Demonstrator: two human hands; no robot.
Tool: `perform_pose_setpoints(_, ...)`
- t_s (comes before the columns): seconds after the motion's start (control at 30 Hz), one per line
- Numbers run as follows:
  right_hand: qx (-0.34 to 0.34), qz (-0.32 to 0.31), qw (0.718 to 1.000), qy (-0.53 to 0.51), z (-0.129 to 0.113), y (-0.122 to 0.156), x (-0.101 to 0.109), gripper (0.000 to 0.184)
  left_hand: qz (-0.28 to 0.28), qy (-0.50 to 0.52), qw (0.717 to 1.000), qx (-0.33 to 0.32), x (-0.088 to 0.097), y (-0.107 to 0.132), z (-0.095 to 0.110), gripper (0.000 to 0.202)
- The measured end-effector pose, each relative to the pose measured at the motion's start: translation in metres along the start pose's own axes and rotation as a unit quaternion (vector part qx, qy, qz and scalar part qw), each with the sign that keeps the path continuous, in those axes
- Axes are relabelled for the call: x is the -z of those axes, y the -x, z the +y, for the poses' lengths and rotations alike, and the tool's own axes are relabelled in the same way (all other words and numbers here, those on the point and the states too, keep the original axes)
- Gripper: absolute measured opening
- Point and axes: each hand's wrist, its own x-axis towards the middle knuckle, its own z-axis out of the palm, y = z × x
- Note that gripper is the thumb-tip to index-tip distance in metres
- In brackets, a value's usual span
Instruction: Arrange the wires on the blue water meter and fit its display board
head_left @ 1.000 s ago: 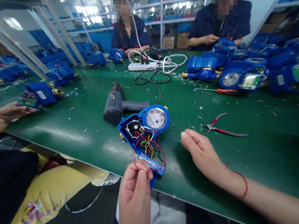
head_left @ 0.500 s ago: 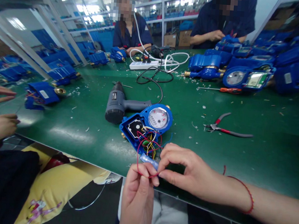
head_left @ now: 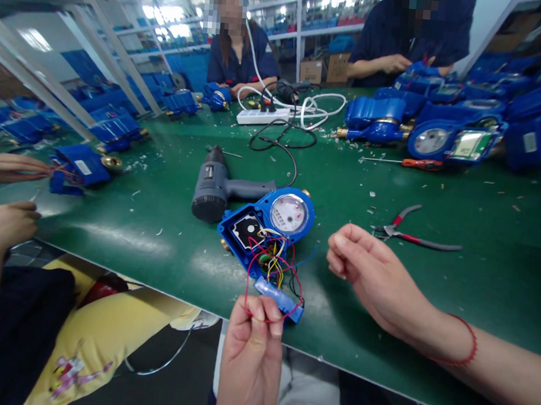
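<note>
Between the thumb and fingers of my left hand (head_left: 253,345) is a pinched red wire (head_left: 248,274), which loops up to an opened blue water meter (head_left: 233,228). Its round dial (head_left: 289,214) faces up, and red, yellow, white and black wires spill from its lower compartment. A blue-wrapped cylinder (head_left: 278,298) hangs at the near side, just above my left fingers. My right hand (head_left: 363,266) is apart from the meter, to its right, over the table. Its fingers are curled against the thumb; whether anything small is in them is hidden. Diagonal pliers (head_left: 403,233) lie just beyond it.
A grey heat gun (head_left: 210,188) lies behind the meter, its cord running toward a white power strip (head_left: 263,116). An orange-handled screwdriver (head_left: 421,164) and more blue meters (head_left: 428,140) are at the back right. A neighbour's hands (head_left: 13,167) work at left; two people sit opposite.
My right hand has let go of the red wire and moved right and away, toward the pliers. My left hand still pinches the wire. The neighbour's hand at left has reached a blue meter.
</note>
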Motion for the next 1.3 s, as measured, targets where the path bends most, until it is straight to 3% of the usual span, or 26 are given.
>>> perform_pose_setpoints(0.1,0.091,0.038,0.983,0.153,0.002,-0.003,0.011,0.038,0.002,-0.002,1.0,0.004,-0.001,0.0,0.001,0.015)
perform_pose_setpoints(0.17,0.153,0.031,0.955,0.251,0.001,0.001,0.013,0.022,0.004,-0.006,1.0,0.006,-0.001,0.0,0.002,0.016)
perform_pose_setpoints(0.23,0.226,-0.014,0.926,0.301,-0.001,0.01,0.01,0.005,0.003,-0.011,1.0,0.003,-0.001,0.001,0.003,0.016)
perform_pose_setpoints(0.33,0.315,-0.136,0.884,0.317,-0.001,0.024,0.001,0.015,0.0,-0.014,1.0,0.001,-0.001,0.002,0.005,0.016)
perform_pose_setpoints(0.4,0.329,-0.206,0.863,0.322,0.001,0.03,-0.006,0.017,-0.004,-0.02,1.0,0.0,-0.001,0.004,0.006,0.015)
perform_pose_setpoints(0.5,0.324,-0.255,0.848,0.332,0.005,0.031,-0.015,0.014,-0.026,-0.062,0.998,-0.017,-0.002,0.005,0.009,0.013)
perform_pose_setpoints(0.67,0.347,-0.228,0.85,0.325,0.01,0.02,-0.015,0.014,-0.056,-0.185,0.976,-0.095,-0.011,-0.004,0.019,0.011)
perform_pose_setpoints(0.77,0.305,-0.207,0.872,0.321,0.011,0.015,-0.009,0.012,-0.043,-0.235,0.965,-0.111,-0.017,-0.014,0.022,0.009)
perform_pose_setpoints(1.0,0.076,-0.192,0.965,0.159,0.016,0.016,-0.007,0.014,0.003,-0.372,0.912,-0.17,-0.027,-0.027,0.032,0.008)
perform_pose_setpoints(1.13,-0.022,-0.204,0.976,0.069,0.019,0.016,-0.01,0.025,0.037,-0.449,0.873,-0.186,-0.024,-0.034,0.033,0.01)
perform_pose_setpoints(1.3,-0.035,-0.217,0.974,0.05,0.022,0.014,-0.009,0.031,0.041,-0.524,0.822,-0.221,-0.016,-0.042,0.028,0.015)
